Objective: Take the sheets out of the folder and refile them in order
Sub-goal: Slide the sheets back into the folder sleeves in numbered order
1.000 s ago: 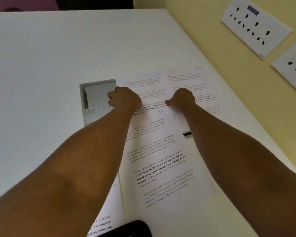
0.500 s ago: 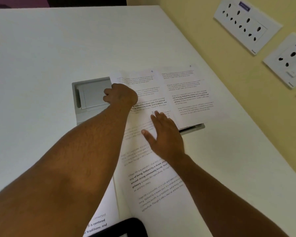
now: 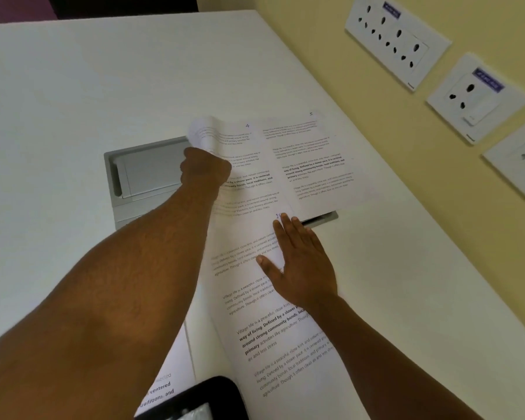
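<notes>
On the bench [image 3: 73, 86], sheet 4 [image 3: 243, 153] is gripped at its curled left edge by the left hand [image 3: 205, 169], likely for lifting; the near sheet [image 3: 273, 344] is pinned flat under the right hand [image 3: 303, 268], fingers straight, against sliding.

Left hand [image 3: 206, 169] fisted, right hand [image 3: 304, 262] flat

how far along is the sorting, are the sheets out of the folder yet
Partly done: several printed sheets lie loose on the white table, including the sheet marked 4 and the sheet marked 5 side by side. In hand: the left hand grips a curled page corner while the right hand lies flat on the near sheet. Left: no refiling shows yet.
</notes>
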A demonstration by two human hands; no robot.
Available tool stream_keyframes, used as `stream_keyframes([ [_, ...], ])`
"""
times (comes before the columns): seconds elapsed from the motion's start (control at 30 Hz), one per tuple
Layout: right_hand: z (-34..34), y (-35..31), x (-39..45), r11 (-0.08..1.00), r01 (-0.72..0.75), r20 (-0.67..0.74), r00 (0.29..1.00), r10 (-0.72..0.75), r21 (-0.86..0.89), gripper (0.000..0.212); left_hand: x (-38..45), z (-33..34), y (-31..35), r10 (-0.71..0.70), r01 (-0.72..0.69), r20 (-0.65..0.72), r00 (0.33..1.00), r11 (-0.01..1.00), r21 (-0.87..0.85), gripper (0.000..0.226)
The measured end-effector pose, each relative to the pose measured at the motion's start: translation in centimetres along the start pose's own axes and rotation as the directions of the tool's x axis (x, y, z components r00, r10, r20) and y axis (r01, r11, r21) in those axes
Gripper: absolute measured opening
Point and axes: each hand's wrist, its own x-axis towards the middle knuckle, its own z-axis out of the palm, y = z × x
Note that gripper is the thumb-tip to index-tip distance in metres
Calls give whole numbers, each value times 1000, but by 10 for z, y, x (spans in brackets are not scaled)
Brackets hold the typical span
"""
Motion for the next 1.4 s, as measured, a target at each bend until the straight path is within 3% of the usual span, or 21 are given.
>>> stream_keyframes([
  [0.1,1,0,-1,1000,0,-27,1000,0,4,81,-2,-15,3,-82,96,71,994,970,-224,68],
  [0.27,3,0,-2,1000,6,-29,1000,-6,0,82,-9,-40,-5,-155,180,98,983,916,-359,38],
  [0.37,4,0,-3,1000,10,-54,998,-11,-3,82,-18,-54,-5,-138,173,113,984,893,-416,38],
  [0.5,3,0,-3,1000,11,-45,999,-12,-9,82,-27,-70,-7,-83,111,78,993,875,-472,36],
  [0.6,1,0,-3,1000,13,-20,1000,-13,-9,83,-31,-87,-8,-28,24,-3,1000,906,-423,44],
  [0.87,-9,-3,1,999,-7,90,996,11,-43,91,-74,-157,20,184,-244,-208,961,916,-320,23],
  [0.93,-23,-11,2,999,-33,145,989,30,16,97,-96,-177,24,252,-301,-179,951,889,-345,26],
  [1.0,-36,-28,-4,974,-95,88,993,78,205,87,-124,-195,24,307,-333,-130,943,864,-378,31],
  [1.07,-51,-52,-17,815,-182,13,978,210,550,62,-155,-211,20,352,-331,-38,935,830,-448,32],
  [1.13,-66,-74,-35,469,-284,163,945,283,836,31,-189,-224,8,369,-287,56,928,802,-524,32],
  [1.2,-77,-87,-63,40,-382,368,910,194,923,10,-220,-232,-10,345,-221,129,930,803,-554,32],
  [1.23,-83,-90,-80,-115,-390,402,908,119,914,15,-234,-234,-20,324,-191,154,933,811,-554,31],
  [1.3,-97,-93,-110,-313,-374,394,919,2,873,33,-259,-237,-46,268,-132,183,946,833,-538,30],
  [1.4,-117,-92,-139,-358,-435,434,897,-90,826,63,-296,-235,-90,182,-51,203,962,852,-521,29],
])
